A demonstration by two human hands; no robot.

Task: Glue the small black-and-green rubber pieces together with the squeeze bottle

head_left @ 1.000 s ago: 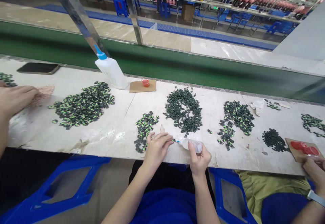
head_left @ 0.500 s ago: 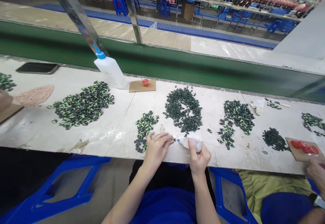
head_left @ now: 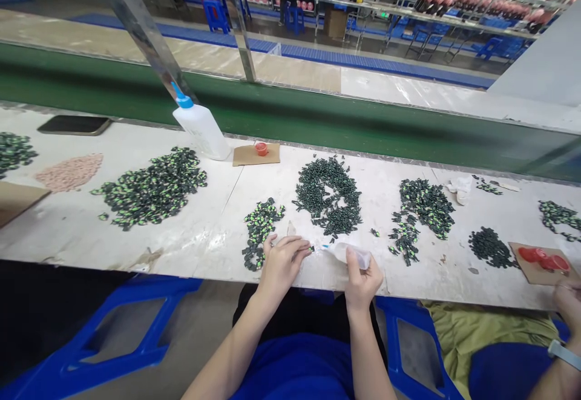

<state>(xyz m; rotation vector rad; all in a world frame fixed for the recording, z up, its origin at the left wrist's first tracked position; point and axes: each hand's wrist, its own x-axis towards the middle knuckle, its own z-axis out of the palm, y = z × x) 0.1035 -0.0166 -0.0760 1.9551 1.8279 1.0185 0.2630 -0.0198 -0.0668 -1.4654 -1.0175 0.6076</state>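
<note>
starting from the far left, a brown card edge [head_left: 18, 201] and a pinkish heap [head_left: 70, 172] are seen on the white bench [head_left: 190, 236], then a big pile of green-and-black pieces [head_left: 152, 188], with a white squeeze bottle with a blue cap [head_left: 200, 127] leaning behind it. nearer the middle, a smaller green pile [head_left: 259, 224] sits just beside the left hand [head_left: 281, 264], which is closed to a pinch on one tiny dark piece [head_left: 310, 248] at the fingertips, close to the bench's near edge. the right hand [head_left: 361, 279] is wrapped around a small clear applicator bottle [head_left: 349, 255], its blue nozzle aimed at that piece. the risk here is judged to be overspill: if the bottle is squeezed too hard, the fingertips could get wetted or a drip left on the bench. the piece is so small it could also be fumbled off the edge into the lap. further right, a dark ring-shaped pile [head_left: 327, 197] and more heaps [head_left: 424, 206] lie well within elbow range, so they could be scattered. at the far right, another person's hand [head_left: 569, 309] sits near a card with red caps [head_left: 542, 262].
</note>
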